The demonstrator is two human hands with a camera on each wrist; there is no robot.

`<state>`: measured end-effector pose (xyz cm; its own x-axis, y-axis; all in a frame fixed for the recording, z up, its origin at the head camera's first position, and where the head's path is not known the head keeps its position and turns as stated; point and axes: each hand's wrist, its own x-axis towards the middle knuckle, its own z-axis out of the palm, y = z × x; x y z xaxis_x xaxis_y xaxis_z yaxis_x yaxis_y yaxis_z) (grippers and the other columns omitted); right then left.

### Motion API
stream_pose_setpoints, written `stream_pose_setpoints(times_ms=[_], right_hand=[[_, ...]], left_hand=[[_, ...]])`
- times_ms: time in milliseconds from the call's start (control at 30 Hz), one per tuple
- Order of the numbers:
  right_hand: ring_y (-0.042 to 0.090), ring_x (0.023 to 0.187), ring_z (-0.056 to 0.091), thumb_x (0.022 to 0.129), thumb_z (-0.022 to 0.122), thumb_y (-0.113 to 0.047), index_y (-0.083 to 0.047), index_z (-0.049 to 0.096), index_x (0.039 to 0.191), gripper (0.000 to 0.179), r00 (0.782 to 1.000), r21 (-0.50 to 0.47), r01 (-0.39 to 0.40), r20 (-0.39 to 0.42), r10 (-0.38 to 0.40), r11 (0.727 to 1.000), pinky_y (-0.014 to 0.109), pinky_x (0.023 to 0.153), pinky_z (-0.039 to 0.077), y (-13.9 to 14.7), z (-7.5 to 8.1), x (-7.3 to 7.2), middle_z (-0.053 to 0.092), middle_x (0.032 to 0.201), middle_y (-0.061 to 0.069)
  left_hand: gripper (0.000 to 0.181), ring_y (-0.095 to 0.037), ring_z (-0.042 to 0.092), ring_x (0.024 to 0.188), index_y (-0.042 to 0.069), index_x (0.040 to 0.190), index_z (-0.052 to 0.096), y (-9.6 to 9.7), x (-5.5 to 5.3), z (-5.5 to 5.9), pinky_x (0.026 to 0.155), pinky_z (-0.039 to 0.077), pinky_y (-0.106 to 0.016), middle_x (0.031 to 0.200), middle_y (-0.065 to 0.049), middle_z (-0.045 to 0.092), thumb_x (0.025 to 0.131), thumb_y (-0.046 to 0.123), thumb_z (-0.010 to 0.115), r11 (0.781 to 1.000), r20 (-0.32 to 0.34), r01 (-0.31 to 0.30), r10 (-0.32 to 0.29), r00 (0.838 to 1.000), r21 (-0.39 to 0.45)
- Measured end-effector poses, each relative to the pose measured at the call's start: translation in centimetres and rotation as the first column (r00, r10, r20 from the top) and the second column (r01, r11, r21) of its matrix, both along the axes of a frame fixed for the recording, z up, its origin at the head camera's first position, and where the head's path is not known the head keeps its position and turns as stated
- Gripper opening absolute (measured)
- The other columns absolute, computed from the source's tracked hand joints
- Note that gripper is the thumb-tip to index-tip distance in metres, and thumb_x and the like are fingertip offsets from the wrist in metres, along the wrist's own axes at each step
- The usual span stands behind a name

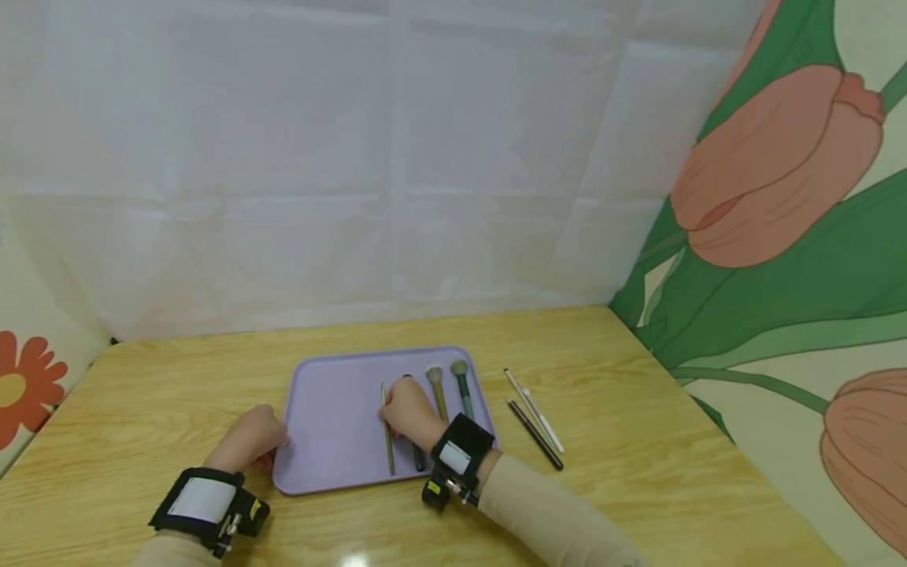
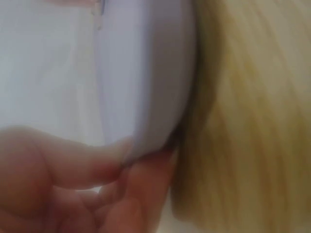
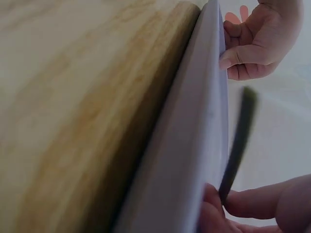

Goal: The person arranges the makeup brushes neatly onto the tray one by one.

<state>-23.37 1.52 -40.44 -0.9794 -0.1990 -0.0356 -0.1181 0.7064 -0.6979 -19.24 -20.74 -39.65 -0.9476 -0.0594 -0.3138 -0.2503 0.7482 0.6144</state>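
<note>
We face a wooden bench [image 1: 680, 488] | purple tray [image 1: 333, 417] on it, left rim pinched by our left hand [image 1: 251, 437] | two fluffy brushes [image 1: 437, 391] inside, at right | slim olive brush [image 1: 389, 450] left of them within the tray's outline, pinched in our right hand [image 1: 412, 413]

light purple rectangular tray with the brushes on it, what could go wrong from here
The left hand pinches the rim of the light purple rectangular tray; a tug could set the brushes rolling.

The right hand pinches a thin olive-coloured stick close beside a black-handled brush, so it might knock that askew.

The beige sleeve lies near a thin dark brown stick on the table and could nudge it.
</note>
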Motion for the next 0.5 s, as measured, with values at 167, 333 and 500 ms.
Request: stream_pose_setpoints(times_ms=[167,333,500], right_hand=[[0.008,0.033,0.045,0.080,0.072,0.003,0.000,0.058,0.059,0.025,0.997,0.100,-0.057,-0.045,0.062,0.993,0.019,0.035,0.038,-0.09,0.17,-0.34,0.052,0.044,0.002],[0.013,0.033,0.052,0.079,0.071,0.003,0.001,0.060,0.053,0.029,0.993,0.169,-0.099,-0.050,0.108,0.981,0.020,0.034,0.040,-0.26,0.45,-0.34,0.057,0.044,0.009],[0.019,0.046,0.062,0.079,0.069,0.002,-0.001,0.058,0.056,0.026,0.989,0.240,-0.090,-0.090,0.114,0.967,0.019,0.044,0.044,-0.51,0.36,-0.17,0.061,0.068,0.021]], left_hand=[[0.028,-0.019,0.052,0.048,-0.023,0.100,0.046,0.00,0.01,0.08,0.047,0.046,-0.027,0.064,-0.015,0.053,0.084,-0.001,0.050,1.000,0.004,0.001,-0.001,1.000,0.003],[0.028,-0.019,0.052,0.048,-0.023,0.100,0.046,0.02,0.07,0.14,0.047,0.046,-0.027,0.065,-0.015,0.053,0.084,-0.001,0.050,1.000,-0.003,0.001,-0.001,1.000,0.007],[0.025,-0.020,0.052,0.050,-0.021,0.097,0.047,0.09,0.17,0.16,0.048,0.046,-0.028,0.066,-0.016,0.052,0.083,-0.001,0.050,1.000,-0.003,-0.003,0.003,1.000,0.017]])
